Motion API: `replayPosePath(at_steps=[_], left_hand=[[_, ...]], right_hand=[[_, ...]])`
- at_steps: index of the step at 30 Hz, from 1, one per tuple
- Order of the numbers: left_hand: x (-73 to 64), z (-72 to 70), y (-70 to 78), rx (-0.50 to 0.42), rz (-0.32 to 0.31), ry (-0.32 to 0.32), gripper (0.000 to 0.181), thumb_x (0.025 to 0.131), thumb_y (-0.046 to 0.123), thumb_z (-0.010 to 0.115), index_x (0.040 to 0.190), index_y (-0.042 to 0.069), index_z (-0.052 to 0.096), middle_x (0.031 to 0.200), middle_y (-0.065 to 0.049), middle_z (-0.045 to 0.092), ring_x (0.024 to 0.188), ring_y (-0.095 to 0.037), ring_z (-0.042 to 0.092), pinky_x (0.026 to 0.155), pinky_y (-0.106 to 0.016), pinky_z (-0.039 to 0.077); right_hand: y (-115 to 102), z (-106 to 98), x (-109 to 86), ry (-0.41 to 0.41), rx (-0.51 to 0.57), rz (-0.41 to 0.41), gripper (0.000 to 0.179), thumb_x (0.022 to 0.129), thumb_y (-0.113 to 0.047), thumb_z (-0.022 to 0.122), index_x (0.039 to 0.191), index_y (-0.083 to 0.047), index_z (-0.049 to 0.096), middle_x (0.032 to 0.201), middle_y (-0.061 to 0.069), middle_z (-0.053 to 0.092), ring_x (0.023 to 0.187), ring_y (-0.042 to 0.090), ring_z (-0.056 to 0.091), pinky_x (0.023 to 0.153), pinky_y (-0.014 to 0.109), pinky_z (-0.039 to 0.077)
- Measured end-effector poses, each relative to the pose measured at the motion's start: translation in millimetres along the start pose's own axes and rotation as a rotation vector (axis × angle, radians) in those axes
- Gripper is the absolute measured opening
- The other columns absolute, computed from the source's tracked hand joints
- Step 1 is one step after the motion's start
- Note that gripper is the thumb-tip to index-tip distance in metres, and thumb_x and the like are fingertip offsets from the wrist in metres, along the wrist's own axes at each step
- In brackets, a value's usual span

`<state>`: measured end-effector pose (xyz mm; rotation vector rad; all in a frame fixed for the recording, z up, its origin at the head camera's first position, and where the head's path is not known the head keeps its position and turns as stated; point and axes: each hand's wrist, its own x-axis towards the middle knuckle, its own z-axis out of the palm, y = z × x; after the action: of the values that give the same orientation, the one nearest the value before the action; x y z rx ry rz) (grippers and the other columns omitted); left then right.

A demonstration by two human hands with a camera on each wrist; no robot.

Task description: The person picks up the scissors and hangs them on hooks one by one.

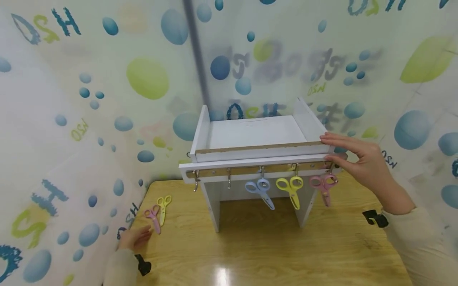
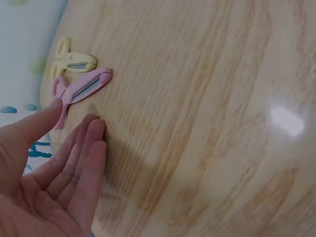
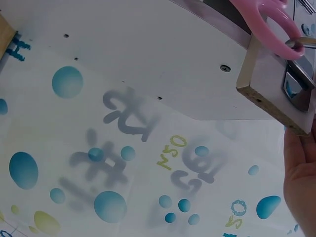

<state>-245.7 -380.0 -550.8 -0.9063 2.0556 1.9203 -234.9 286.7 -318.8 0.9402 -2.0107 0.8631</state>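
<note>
My left hand [image 1: 133, 237] is low at the table's left edge, fingers a little bent and nothing between them. In the left wrist view its thumb overlaps the handle of pink scissors [image 2: 81, 91]. Yellow scissors [image 2: 74, 61] lie just beyond them. My right hand [image 1: 365, 161] grips the right front corner of a white shelf [image 1: 257, 153], fingers on top and thumb at the hook rail [image 1: 211, 173]. From the rail's hooks hang blue scissors [image 1: 261, 191], yellow scissors [image 1: 292, 190] and, nearest that hand, pink scissors [image 1: 325, 186].
Two hooks [image 1: 229, 178] at the rail's left carry nothing. The shelf stands on side panels [image 1: 212, 202] on a wooden table [image 1: 257, 254]. Patterned walls [image 1: 89, 159] close in behind and at the left.
</note>
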Motion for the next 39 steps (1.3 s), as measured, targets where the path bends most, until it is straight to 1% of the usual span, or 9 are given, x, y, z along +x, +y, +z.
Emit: replayPosePath(at_steps=[3, 7, 10, 14, 21, 25, 30, 35, 39], left_hand=[[-0.4, 6.7, -3.8, 0.124, 0.075, 0.053, 0.052, 0.092, 0.014, 0.070, 0.120, -0.025, 0.051, 0.067, -0.005, 0.074, 0.062, -0.011, 0.072, 0.065, -0.026, 0.061], [-0.3, 18.1, -0.6, 0.526, 0.187, 0.154, 0.050, 0.092, 0.034, 0.068, 0.094, -0.015, 0.069, 0.064, -0.003, 0.072, 0.058, -0.011, 0.067, 0.056, -0.024, 0.051], [-1.5, 27.1, 4.4, 0.800, 0.240, 0.241, 0.051, 0.089, 0.043, 0.066, 0.077, -0.006, 0.070, 0.069, -0.012, 0.068, 0.062, -0.020, 0.060, 0.053, -0.029, 0.042], [-0.4, 34.5, 6.7, 0.923, 0.286, 0.277, 0.046, 0.085, 0.038, 0.064, 0.071, -0.005, 0.064, 0.078, -0.020, 0.063, 0.067, -0.028, 0.054, 0.053, -0.032, 0.041], [1.7, 38.0, 4.1, 0.881, 0.229, 0.206, 0.036, 0.083, 0.030, 0.061, 0.055, 0.009, 0.051, 0.065, -0.009, 0.055, 0.060, -0.021, 0.050, 0.051, -0.028, 0.036], [-0.4, 38.5, 3.8, 0.872, 0.221, 0.169, 0.040, 0.087, 0.032, 0.062, 0.056, 0.007, 0.059, 0.058, -0.003, 0.053, 0.058, -0.018, 0.048, 0.052, -0.027, 0.035], [-3.8, 34.9, 2.6, 0.845, 0.289, 0.149, 0.030, 0.083, 0.024, 0.071, 0.066, 0.000, 0.066, 0.061, -0.004, 0.059, 0.061, -0.019, 0.050, 0.056, -0.028, 0.037], [-3.3, 25.1, -7.9, 0.652, 0.337, 0.134, 0.027, 0.085, 0.018, 0.072, 0.077, -0.008, 0.074, 0.062, -0.004, 0.069, 0.061, -0.012, 0.058, 0.061, -0.023, 0.042], [-5.2, 24.5, -1.1, 0.399, 0.281, 0.058, 0.029, 0.092, 0.015, 0.066, 0.088, -0.013, 0.072, 0.065, 0.000, 0.070, 0.064, -0.007, 0.062, 0.061, -0.017, 0.049]], right_hand=[[-0.7, 0.0, 0.0, 0.004, 0.002, 0.005, 0.036, 0.083, -0.013, 0.080, 0.115, 0.002, 0.073, 0.124, 0.007, 0.072, 0.126, 0.004, 0.061, 0.098, 0.009, 0.046], [-2.2, -2.1, -0.3, 0.012, -0.010, 0.017, 0.037, 0.080, -0.008, 0.082, 0.115, 0.002, 0.073, 0.124, 0.009, 0.072, 0.125, 0.003, 0.061, 0.099, 0.009, 0.046], [-3.3, -3.3, -1.1, 0.010, -0.016, 0.029, 0.038, 0.079, -0.006, 0.082, 0.116, 0.002, 0.073, 0.125, 0.009, 0.072, 0.125, 0.002, 0.061, 0.100, 0.009, 0.046], [-4.3, -2.6, -1.9, 0.012, -0.001, 0.038, 0.039, 0.078, -0.002, 0.082, 0.115, 0.003, 0.073, 0.125, 0.008, 0.072, 0.125, 0.003, 0.061, 0.101, 0.010, 0.046], [-4.6, -0.6, -2.8, 0.022, -0.010, 0.039, 0.039, 0.078, -0.004, 0.082, 0.115, 0.003, 0.073, 0.127, 0.003, 0.071, 0.125, 0.001, 0.060, 0.101, 0.009, 0.045], [-4.9, 0.2, -2.3, 0.027, -0.016, 0.035, 0.037, 0.080, -0.008, 0.081, 0.114, 0.004, 0.073, 0.127, 0.002, 0.071, 0.125, 0.000, 0.060, 0.100, 0.008, 0.045], [-5.7, 2.1, -0.9, 0.026, -0.024, 0.035, 0.038, 0.080, -0.008, 0.080, 0.115, 0.004, 0.073, 0.128, 0.000, 0.069, 0.126, -0.001, 0.059, 0.100, 0.008, 0.044], [-5.2, 4.1, -0.2, 0.026, -0.017, 0.053, 0.043, 0.072, 0.006, 0.082, 0.114, 0.004, 0.073, 0.126, 0.002, 0.071, 0.124, -0.001, 0.060, 0.100, 0.008, 0.045], [-6.5, 3.6, -0.2, 0.031, -0.010, 0.059, 0.047, 0.068, 0.012, 0.082, 0.114, 0.005, 0.073, 0.126, -0.001, 0.070, 0.124, 0.000, 0.060, 0.099, 0.008, 0.045]])
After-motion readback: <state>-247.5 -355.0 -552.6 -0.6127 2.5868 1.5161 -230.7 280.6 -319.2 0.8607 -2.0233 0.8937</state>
